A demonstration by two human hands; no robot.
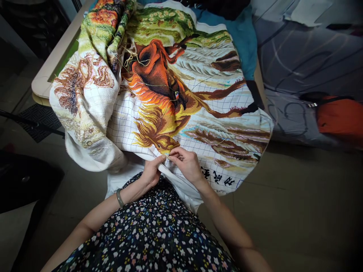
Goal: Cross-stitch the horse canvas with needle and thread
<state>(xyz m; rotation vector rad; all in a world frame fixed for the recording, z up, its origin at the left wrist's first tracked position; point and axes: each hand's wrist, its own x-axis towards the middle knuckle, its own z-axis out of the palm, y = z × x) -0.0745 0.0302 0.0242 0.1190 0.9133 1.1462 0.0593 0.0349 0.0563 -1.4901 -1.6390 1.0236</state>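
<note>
A large cross-stitch cloth [121, 130] with a blue grid is spread over the table and hangs toward my lap. A stitched horse in orange, brown and yellow fills its middle. My left hand [152, 172] grips the near edge, thumb on top and fingers hidden beneath the fabric. Close to the horse's muzzle, my right hand [185, 162] is closed in a pinch just above the cloth. What lies between its fingertips is too small to make out. Loose yellowish threads [136, 56] lie across the upper left of the stitching.
The cloth's bunched left part [85, 113] droops over the edge of a pale wooden table [47, 77]. At right are a grey patterned cover [286, 64] and an orange item [340, 119]. Teal fabric [246, 49] lies beneath the cloth.
</note>
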